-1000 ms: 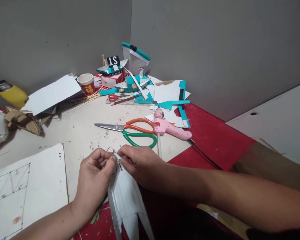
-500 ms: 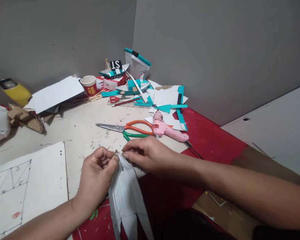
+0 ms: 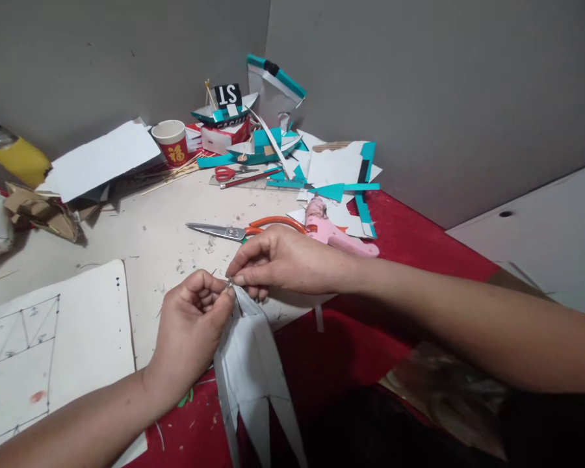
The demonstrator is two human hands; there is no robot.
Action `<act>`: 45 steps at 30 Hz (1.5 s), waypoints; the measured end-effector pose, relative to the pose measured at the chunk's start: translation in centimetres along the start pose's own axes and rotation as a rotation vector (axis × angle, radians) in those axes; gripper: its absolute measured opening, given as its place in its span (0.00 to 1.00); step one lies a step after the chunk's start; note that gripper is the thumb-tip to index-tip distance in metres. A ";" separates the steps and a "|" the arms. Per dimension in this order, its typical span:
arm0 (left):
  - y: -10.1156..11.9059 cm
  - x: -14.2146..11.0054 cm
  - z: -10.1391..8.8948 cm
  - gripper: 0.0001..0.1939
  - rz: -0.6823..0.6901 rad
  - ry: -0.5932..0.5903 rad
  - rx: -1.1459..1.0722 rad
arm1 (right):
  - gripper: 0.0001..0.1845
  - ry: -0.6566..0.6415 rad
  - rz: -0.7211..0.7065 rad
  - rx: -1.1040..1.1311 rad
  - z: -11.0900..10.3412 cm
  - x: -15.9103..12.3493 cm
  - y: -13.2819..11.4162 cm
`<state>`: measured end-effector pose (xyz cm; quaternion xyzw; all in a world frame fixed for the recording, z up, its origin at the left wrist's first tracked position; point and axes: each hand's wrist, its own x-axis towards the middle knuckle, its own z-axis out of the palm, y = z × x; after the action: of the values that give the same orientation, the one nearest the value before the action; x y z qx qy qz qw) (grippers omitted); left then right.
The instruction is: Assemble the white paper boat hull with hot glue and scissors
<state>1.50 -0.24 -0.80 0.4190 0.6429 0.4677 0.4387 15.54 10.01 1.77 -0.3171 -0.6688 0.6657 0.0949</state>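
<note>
- The right hand point(image 3: 290, 257) has been shifted: half a second ago it was held just off to the right of the narrow end, and now its thumb and forefinger are brought onto the very tip point(image 3: 229, 282).
- The white folded piece point(image 3: 254, 351) is held up between the two hands at the near side of the worktop point(image 3: 158, 227), its tip pointed away from the body and its lower end, cut into long points, directed back toward it over the red covering point(image 3: 341, 338).
- The left hand point(image 3: 190, 318) has been kept in place; its grip is closed, with the tip pinched between thumb and curled forefinger.
- The right grip is also closed to a pinch, met with the left at the tip; which layer or edge is caught in it cannot be told.
- By this change, the work is judged to be concentrated on joining or shaping the tip, with both hands now given to one small spot.
- The handles of the scissors point(image 3: 219, 231) are now partly covered by the right hand; these and the pink glue gun point(image 3: 338, 239) are left lying unheld beyond it.
- The drawn sheet point(image 3: 90, 325) is left flat beside the left forearm, untouched by the fingers.
</note>
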 end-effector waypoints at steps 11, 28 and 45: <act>-0.1 -0.1 0.0 0.09 0.012 -0.019 0.017 | 0.07 0.029 0.032 -0.087 0.6 -0.1 -0.1; 0.4 0.1 -0.3 0.08 0.031 0.023 -0.029 | 0.08 0.119 -0.124 -0.528 0.2 -1.6 -0.5; 0.6 1.4 -1.5 0.07 0.052 0.188 -0.052 | 0.18 0.205 -0.152 -0.628 3.6 -0.5 0.3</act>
<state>-0.27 0.88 -0.16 0.3782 0.6577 0.5326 0.3751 14.00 6.71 1.27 -0.3453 -0.8500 0.3827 0.1086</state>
